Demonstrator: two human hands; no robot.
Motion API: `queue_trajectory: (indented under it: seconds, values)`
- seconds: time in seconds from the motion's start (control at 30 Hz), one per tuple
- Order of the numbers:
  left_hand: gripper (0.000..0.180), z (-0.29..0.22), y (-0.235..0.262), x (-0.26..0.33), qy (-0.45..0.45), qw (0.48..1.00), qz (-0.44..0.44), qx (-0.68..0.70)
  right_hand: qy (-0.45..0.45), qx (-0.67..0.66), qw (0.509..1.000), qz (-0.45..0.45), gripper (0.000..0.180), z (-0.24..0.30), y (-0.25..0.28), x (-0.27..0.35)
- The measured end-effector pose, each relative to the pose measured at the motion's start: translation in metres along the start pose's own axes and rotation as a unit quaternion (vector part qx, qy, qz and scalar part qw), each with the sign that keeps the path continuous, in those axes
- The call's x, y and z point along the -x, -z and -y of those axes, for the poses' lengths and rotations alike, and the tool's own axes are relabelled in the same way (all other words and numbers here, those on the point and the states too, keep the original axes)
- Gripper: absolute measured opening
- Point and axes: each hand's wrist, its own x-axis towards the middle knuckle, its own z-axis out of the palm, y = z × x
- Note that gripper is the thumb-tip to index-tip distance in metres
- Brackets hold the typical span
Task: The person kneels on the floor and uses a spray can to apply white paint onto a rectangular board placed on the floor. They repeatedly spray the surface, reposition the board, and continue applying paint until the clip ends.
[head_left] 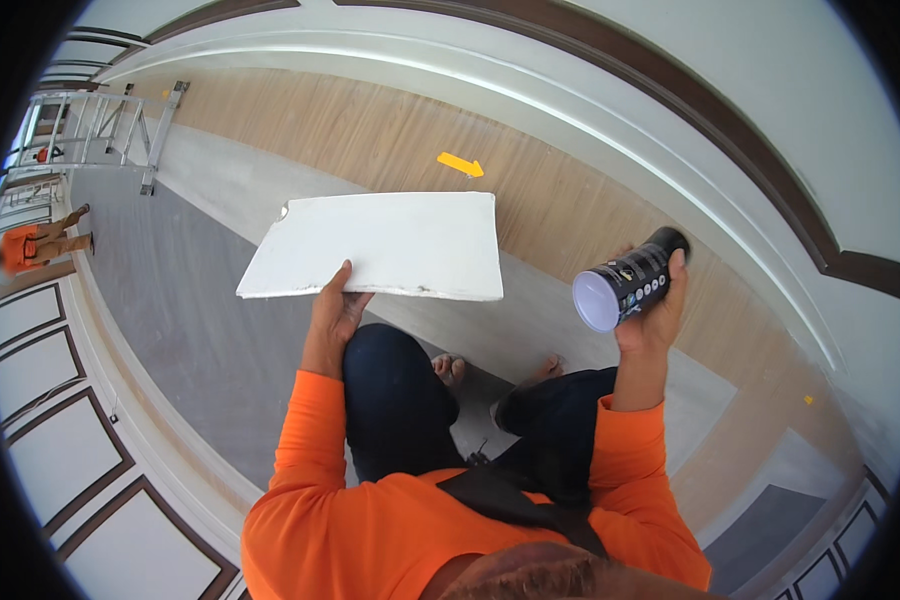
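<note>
My left hand (340,310) grips the near edge of a flat white rectangular board (380,245), thumb on top and fingers underneath. The board is held out over my left knee, with a small chip at its far left corner. In my right hand (655,325) is a black cylindrical canister (635,275) with printed markings. It lies tilted on its side, its pale lilac round end toward the board and its dark end toward the wall. Board and canister are apart.
A yellow arrow sticker (460,164) marks the wood-look floor (300,110) beyond the board. At the far left stand a metal scaffold (120,130) and a person in orange (30,247). White walls with brown trim (710,110) run along both sides.
</note>
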Motion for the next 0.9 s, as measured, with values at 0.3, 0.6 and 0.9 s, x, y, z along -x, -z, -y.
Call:
queue_trajectory:
  seconds: [0.3, 0.6, 0.9]
  values:
    - [0.034, -0.032, 0.046, 0.168, 0.128, 0.991, -0.028, 0.028, 0.067, -0.051, 0.986, -0.146, 0.041, -0.041, 0.043, 0.078]
    - [0.042, -0.09, 0.139, 0.361, 0.23, 0.973, -0.004, -0.025, -0.002, 0.117, 0.988, -0.103, 0.049, 0.001, -0.037, 0.358]
    - [0.038, -0.09, 0.199, 0.491, 0.22, 0.974, 0.053, 0.006, 0.147, 0.083, 0.986, -0.006, 0.054, 0.1, -0.126, 0.516]
